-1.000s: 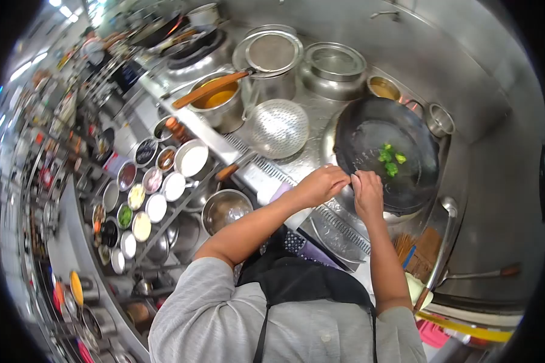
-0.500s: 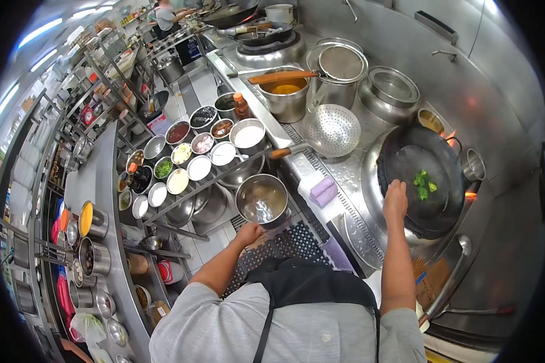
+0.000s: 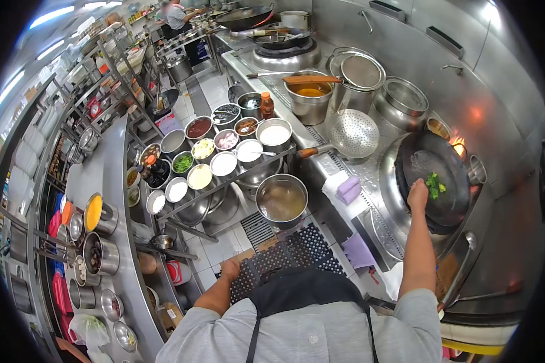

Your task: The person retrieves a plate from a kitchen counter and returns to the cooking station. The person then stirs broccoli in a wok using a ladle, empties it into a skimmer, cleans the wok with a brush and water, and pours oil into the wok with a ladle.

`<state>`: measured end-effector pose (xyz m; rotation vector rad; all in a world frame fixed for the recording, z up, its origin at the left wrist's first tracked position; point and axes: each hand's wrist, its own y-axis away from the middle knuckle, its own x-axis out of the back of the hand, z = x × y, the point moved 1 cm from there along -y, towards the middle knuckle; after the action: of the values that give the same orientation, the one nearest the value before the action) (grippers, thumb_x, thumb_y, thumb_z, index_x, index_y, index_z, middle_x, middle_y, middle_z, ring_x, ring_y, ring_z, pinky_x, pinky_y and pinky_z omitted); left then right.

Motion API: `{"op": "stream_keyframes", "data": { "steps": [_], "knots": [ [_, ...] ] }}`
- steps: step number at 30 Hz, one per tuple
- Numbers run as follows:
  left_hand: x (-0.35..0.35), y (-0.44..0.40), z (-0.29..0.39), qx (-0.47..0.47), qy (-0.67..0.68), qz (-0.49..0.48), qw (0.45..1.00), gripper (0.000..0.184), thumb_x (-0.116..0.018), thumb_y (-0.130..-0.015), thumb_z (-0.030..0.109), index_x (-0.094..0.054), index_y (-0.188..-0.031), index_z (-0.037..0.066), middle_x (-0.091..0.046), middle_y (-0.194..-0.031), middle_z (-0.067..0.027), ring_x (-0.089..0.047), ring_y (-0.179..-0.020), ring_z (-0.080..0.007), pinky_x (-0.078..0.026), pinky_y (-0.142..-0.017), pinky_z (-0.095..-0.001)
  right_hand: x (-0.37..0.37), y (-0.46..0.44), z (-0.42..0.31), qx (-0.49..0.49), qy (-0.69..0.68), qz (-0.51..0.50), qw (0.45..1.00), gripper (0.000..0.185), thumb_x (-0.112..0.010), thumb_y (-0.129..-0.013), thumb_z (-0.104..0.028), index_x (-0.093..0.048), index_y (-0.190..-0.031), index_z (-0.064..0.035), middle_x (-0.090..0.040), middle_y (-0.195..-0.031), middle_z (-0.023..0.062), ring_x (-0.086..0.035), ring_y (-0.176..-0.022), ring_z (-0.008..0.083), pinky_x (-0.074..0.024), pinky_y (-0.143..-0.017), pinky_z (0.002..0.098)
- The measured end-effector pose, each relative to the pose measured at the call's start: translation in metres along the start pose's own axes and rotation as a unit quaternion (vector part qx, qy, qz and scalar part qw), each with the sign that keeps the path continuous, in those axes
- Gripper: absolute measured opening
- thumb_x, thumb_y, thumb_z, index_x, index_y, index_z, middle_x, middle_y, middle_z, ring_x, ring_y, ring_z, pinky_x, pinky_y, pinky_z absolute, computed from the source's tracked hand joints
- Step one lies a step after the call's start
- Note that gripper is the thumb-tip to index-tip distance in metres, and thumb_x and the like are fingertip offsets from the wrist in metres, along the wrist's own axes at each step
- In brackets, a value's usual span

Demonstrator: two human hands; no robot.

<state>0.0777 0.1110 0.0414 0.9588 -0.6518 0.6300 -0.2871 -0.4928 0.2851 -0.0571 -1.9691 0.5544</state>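
My right hand [image 3: 418, 196] is closed at the near left rim of a dark wok [image 3: 451, 202], gripping it there; my fingers hide the grip itself. The wok sits over the burner ring [image 3: 389, 175], with flame [image 3: 459, 147] showing past its far side. A small heap of chopped green vegetable [image 3: 435, 186] lies inside it. My left hand [image 3: 230, 269] hangs low, curled, with nothing visible in it. It is near a perforated black mat [image 3: 272, 272] and apart from the steel pot [image 3: 258, 207] of cloudy liquid.
Seasoning tubs [image 3: 201, 175] crowd a rack to the left. A perforated ladle [image 3: 353, 133] lies by a pot of orange-brown liquid [image 3: 309, 94]. Purple cloths [image 3: 349, 190] lie on the stove's front edge. A person [image 3: 174, 18] stands far back.
My left hand has drawn back and down from the steel pot. My right hand stays at the wok, and the greens look more bunched. The whole view has shifted.
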Motion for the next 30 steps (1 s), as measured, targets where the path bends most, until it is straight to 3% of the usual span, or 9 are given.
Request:
{"op": "stream_keyframes", "data": {
  "steps": [5, 6, 11, 15, 17, 22, 24, 25, 30],
  "knots": [
    [-0.05, -0.02, -0.088, -0.118, -0.033, 0.08, 0.989, 0.025, -0.051, -0.082, 0.025, -0.066, -0.089, 0.006, -0.066, -0.098, -0.0199, -0.063, -0.091, -0.0372, -0.05, -0.082, -0.0434, 0.0, -0.003, 0.003, 0.028, -0.005, -0.025, 0.999, 0.011, -0.053, -0.087, -0.01, -0.053, -0.085, 0.0005, -0.061, -0.081, 0.0254, -0.059, -0.082, 0.0445, -0.0464, -0.07, 0.0492],
    [-0.038, -0.01, -0.084, -0.09, -0.125, -0.018, 0.988, 0.023, -0.052, -0.08, 0.024, -0.066, -0.09, 0.009, -0.065, -0.098, -0.0198, -0.062, -0.094, -0.038, -0.05, -0.083, -0.0448, 0.0, -0.003, 0.007, 0.036, -0.003, -0.031, 0.999, 0.011, -0.053, -0.087, -0.01, -0.053, -0.085, 0.0005, -0.061, -0.081, 0.0254, -0.059, -0.082, 0.0445, -0.0464, -0.07, 0.0492],
    [-0.046, 0.025, -0.119, -0.013, 0.123, 0.065, 0.99, 0.017, -0.055, -0.078, 0.021, -0.063, -0.08, 0.006, -0.066, -0.087, -0.0172, -0.062, -0.084, -0.0371, -0.05, -0.074, -0.0423, -0.006, -0.02, 0.018, 0.15, 0.004, -0.12, 0.981, 0.02, -0.045, -0.088, -0.015, -0.051, -0.082, 0.0023, -0.058, -0.081, 0.0276, -0.056, -0.083, 0.0469, -0.0424, -0.07, 0.0527],
    [-0.047, 0.081, -0.115, 0.101, 0.035, 0.112, 0.988, 0.026, -0.049, -0.083, 0.023, -0.067, -0.085, 0.005, -0.066, -0.084, -0.0179, -0.064, -0.082, -0.0343, -0.052, -0.076, -0.0407, -0.016, -0.023, 0.032, 0.109, -0.065, -0.028, 0.992, 0.025, -0.047, -0.087, -0.02, -0.057, -0.085, 0.0025, -0.06, -0.087, 0.0272, -0.058, -0.081, 0.0454, -0.0439, -0.072, 0.049],
    [-0.069, 0.09, -0.141, -0.051, -0.179, 0.051, 0.981, 0.03, -0.047, -0.083, 0.023, -0.068, -0.084, 0.002, -0.067, -0.089, -0.0175, -0.065, -0.087, -0.0331, -0.053, -0.079, -0.041, -0.023, -0.028, 0.046, 0.074, -0.09, -0.023, 0.993, 0.026, -0.047, -0.087, -0.019, -0.059, -0.083, 0.0034, -0.061, -0.085, 0.0257, -0.059, -0.078, 0.0421, -0.0448, -0.071, 0.0465],
    [-0.074, 0.118, -0.131, 0.009, -0.247, -0.103, 0.963, 0.023, -0.057, -0.077, 0.02, -0.071, -0.081, 0.002, -0.067, -0.1, -0.0174, -0.064, -0.096, -0.0339, -0.053, -0.08, -0.0418, -0.062, -0.054, 0.091, 0.102, -0.139, -0.045, 0.984, 0.021, -0.049, -0.082, -0.016, -0.06, -0.078, 0.0019, -0.062, -0.078, 0.0212, -0.059, -0.072, 0.0333, -0.0463, -0.07, 0.0405],
    [-0.101, 0.095, -0.161, 0.119, -0.107, -0.07, 0.985, 0.026, -0.058, -0.079, 0.023, -0.07, -0.089, 0.002, -0.065, -0.106, -0.0196, -0.061, -0.103, -0.0352, -0.051, -0.085, -0.0432, -0.068, -0.065, 0.102, 0.145, -0.055, -0.07, 0.985, 0.023, -0.049, -0.083, -0.02, -0.06, -0.078, -0.0003, -0.062, -0.079, 0.0189, -0.058, -0.072, 0.0342, -0.0453, -0.068, 0.0422],
    [-0.064, 0.127, -0.112, 0.226, 0.051, 0.092, 0.968, 0.037, -0.057, -0.08, 0.026, -0.063, -0.108, 0.002, -0.062, -0.112, -0.0213, -0.058, -0.109, -0.0356, -0.046, -0.092, -0.0448, -0.068, -0.061, 0.097, 0.145, -0.058, -0.061, 0.986, 0.023, -0.048, -0.083, -0.021, -0.059, -0.078, -0.0012, -0.062, -0.079, 0.0189, -0.058, -0.072, 0.0347, -0.045, -0.068, 0.0428],
    [-0.037, 0.122, -0.081, 0.223, 0.152, 0.112, 0.956, 0.042, -0.055, -0.081, 0.024, -0.054, -0.119, 0.007, -0.059, -0.117, -0.021, -0.055, -0.111, -0.0369, -0.042, -0.096, -0.0466, -0.055, -0.06, 0.088, 0.161, -0.015, -0.062, 0.985, 0.02, -0.047, -0.084, -0.02, -0.059, -0.079, -0.0041, -0.062, -0.082, 0.0185, -0.058, -0.074, 0.0372, -0.0446, -0.068, 0.0448]
  ]
}}
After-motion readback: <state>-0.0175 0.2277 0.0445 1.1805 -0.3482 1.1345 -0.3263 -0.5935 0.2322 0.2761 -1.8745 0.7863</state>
